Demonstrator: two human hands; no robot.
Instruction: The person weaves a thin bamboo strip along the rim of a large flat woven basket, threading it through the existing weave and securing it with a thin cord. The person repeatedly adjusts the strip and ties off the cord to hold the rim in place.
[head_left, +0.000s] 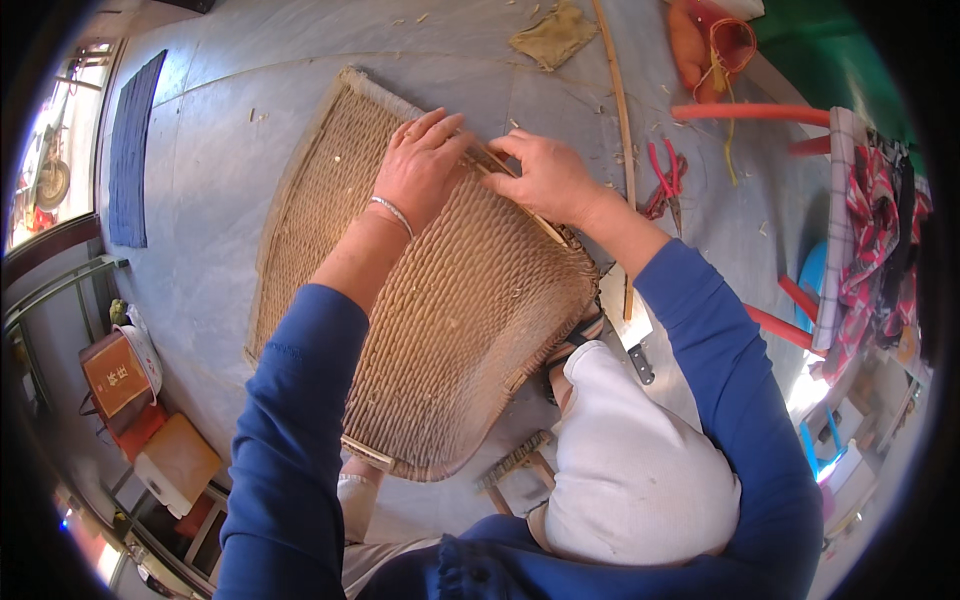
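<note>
A large woven wicker scoop basket (450, 300) lies tilted before me, its deep curved end towards my legs. My left hand (424, 161) rests on the weave at the far right rim, its fingers bent over the edge. Close to its right, my right hand (544, 176) has thumb and fingers curled at the same rim, beside a pale wooden strip (551, 229) along it. What the right fingers pinch is too small to tell. Dark binding runs around the near corner of the rim. A shorter pale strip (367, 453) sits on the near left rim.
Red-handled pliers (667, 176), a long wooden strip (621, 112) and a tan cloth (553, 35) lie on the floor. A black-handled knife (640, 364) is beside my knee. At right stands a red-framed stool (757, 112) with cloths; boxes (116, 375) are at left.
</note>
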